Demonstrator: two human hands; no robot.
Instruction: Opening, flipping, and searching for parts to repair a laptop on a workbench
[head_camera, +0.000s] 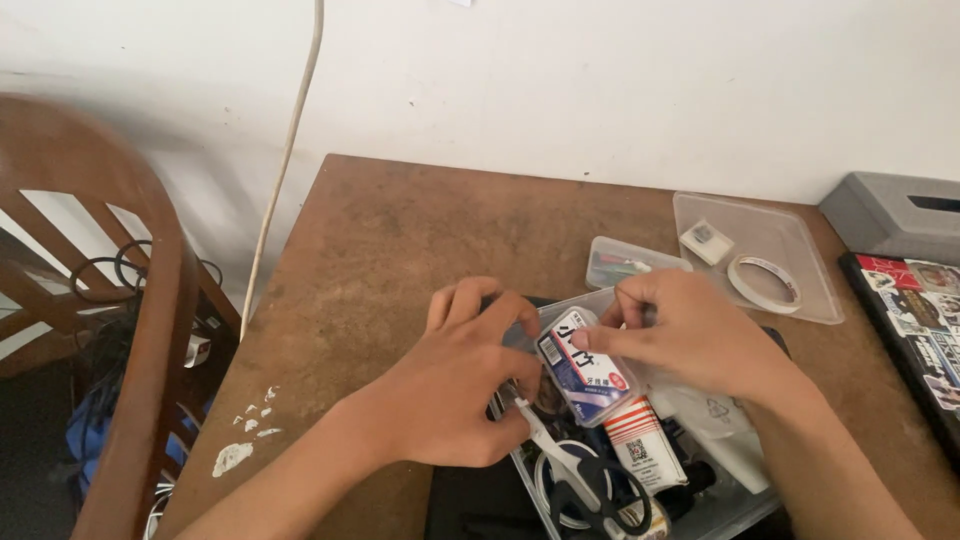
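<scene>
A room in a home is shown, set up as a small corner for desk work. A worn brown wooden surface (400, 260) is pushed up against a plain white wall (600, 80). To the left of the surface, a curved wooden chair (150, 300) is seen, with dark cables (120, 265) lying behind it. A white cord (285, 150) is hung down the wall near the surface's back left corner. On the surface, a clear plastic box (700, 510) is filled with scissors (570, 470), glue and tape. A clear lid (790, 290) is laid behind the box, and a grey tissue box (880, 215) is kept at the far right.
</scene>
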